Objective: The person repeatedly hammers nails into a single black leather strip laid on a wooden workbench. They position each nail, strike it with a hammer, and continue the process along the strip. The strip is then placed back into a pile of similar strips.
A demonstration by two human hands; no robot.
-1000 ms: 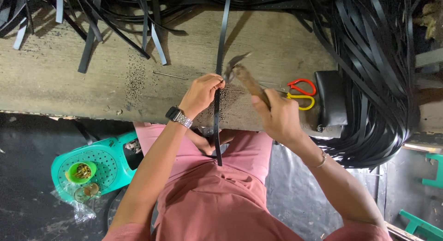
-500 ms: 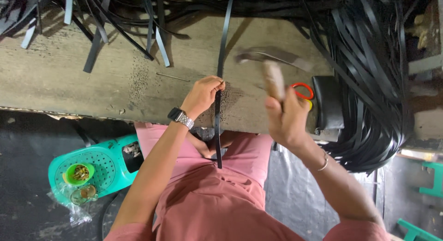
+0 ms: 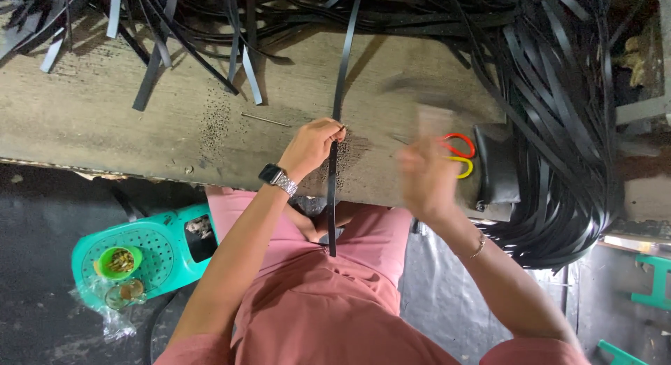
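Landmark: black strap [image 3: 334, 176], a long flat band lying across the wooden counter [image 3: 105, 120] and hanging over its near edge onto the person's lap.

- Left hand [image 3: 314, 145]: on the strap where it crosses the counter; grip closed, fingertips pinching the band against the wood. A dark wristwatch [image 3: 277, 177] sits on that wrist, left of the strap.
- Right hand [image 3: 423, 176]: right of the strap, raised above the counter and heavily blurred. Grip closed on a pale handle [image 3: 435, 120]; the tool's head is smeared beyond telling what it is. A thin bracelet [image 3: 479, 247] circles the wrist.
- Scissors [image 3: 458, 155], one red loop and one yellow: right of the strap, just beyond the right hand, flat on the counter.
- Black block [image 3: 498, 166]: right of the scissors, at the counter edge.
- Thin metal rod [image 3: 265, 119]: left of the strap, lying on the wood.
- Heap of loose black straps [image 3: 559, 113]: well right of the strap and along the far edge.
- Green perforated stool [image 3: 161, 249]: on the floor, left of the strap's hanging end, carrying a small green bowl [image 3: 117, 261].
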